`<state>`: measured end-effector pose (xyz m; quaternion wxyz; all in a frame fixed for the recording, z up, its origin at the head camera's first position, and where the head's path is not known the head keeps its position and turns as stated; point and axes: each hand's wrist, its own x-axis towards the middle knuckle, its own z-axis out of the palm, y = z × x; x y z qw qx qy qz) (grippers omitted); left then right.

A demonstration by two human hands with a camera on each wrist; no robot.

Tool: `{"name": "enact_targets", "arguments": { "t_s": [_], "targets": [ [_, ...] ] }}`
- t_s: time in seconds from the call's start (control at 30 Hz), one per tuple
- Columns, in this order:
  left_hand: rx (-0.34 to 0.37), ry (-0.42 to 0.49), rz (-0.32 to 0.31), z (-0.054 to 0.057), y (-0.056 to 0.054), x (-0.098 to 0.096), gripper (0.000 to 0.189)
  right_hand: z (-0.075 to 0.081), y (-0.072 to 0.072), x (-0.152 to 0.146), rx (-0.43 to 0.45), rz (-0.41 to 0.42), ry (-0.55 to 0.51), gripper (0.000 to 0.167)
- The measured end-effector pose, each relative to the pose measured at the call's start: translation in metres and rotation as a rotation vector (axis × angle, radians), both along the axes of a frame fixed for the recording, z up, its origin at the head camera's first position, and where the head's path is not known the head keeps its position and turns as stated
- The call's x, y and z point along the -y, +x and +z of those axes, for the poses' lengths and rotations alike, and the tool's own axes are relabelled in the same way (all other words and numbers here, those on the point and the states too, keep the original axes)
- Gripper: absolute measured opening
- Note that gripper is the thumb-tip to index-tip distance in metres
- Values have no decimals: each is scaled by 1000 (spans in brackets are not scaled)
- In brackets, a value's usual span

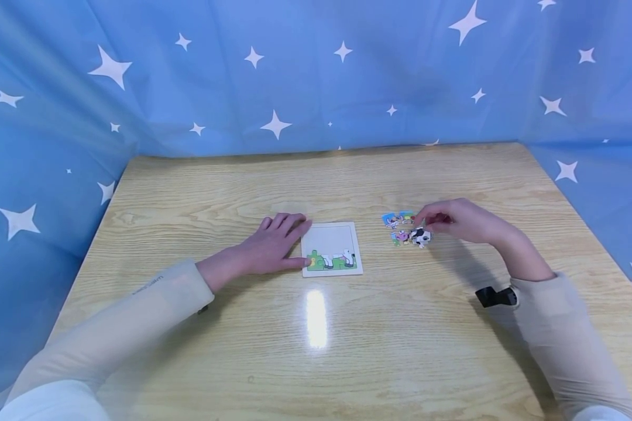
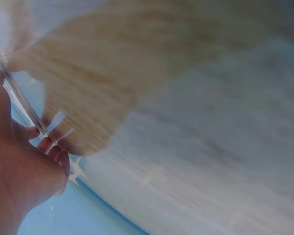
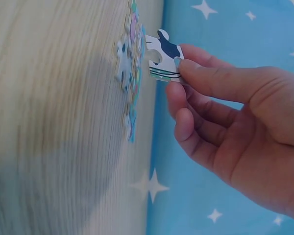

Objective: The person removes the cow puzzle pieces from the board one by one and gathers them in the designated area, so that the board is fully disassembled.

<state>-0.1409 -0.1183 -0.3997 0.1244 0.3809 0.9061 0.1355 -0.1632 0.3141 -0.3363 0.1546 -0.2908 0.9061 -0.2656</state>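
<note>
A small square puzzle board (image 1: 327, 238) lies on the table, its bottom row filled with green pieces (image 1: 333, 261) showing white legs. My left hand (image 1: 268, 247) rests at its left side, thumb and index finger spread and touching the edge. From the left wrist, the board (image 2: 20, 95) appears edge-on. Between thumb and index finger, my right hand (image 3: 235, 105) pinches a black-and-white puzzle piece (image 3: 164, 56), held just above the table. Close below it lie several loose puzzle pieces (image 1: 402, 236), partly covered by that hand in the head view.
The wooden table (image 1: 216, 351) reflects a bright light patch in front of the board. A blue curtain (image 1: 316, 76) with white stars hangs behind and along both sides. A black strap (image 1: 495, 296) sits at the right sleeve cuff.
</note>
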Motion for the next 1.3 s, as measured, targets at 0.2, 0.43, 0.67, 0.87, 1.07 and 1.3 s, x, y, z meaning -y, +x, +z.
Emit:
{"name": "enact_targets", "arguments": {
  "t_s": [0.2, 0.43, 0.67, 0.87, 1.07, 1.3],
  "targets": [
    [-3, 1, 4, 0, 0, 1, 88, -2, -2, -10, 0, -44, 12, 22],
    [-10, 0, 4, -2, 0, 1, 87, -5, -3, -21, 33, -76, 33, 20],
    [-11, 4, 3, -3, 0, 1, 87, -8, -6, -28, 63, -94, 51, 20],
    [-12, 3, 0, -2, 1, 1, 87, -13, -7, -33, 102, -109, 37, 19],
    [-12, 6, -1, 1, 1, 1, 87, -18, -9, -36, 128, -130, 46, 19],
    [-16, 14, -4, 2, 0, 0, 86, -21, -10, -37, 122, -162, 69, 17]
  ]
}}
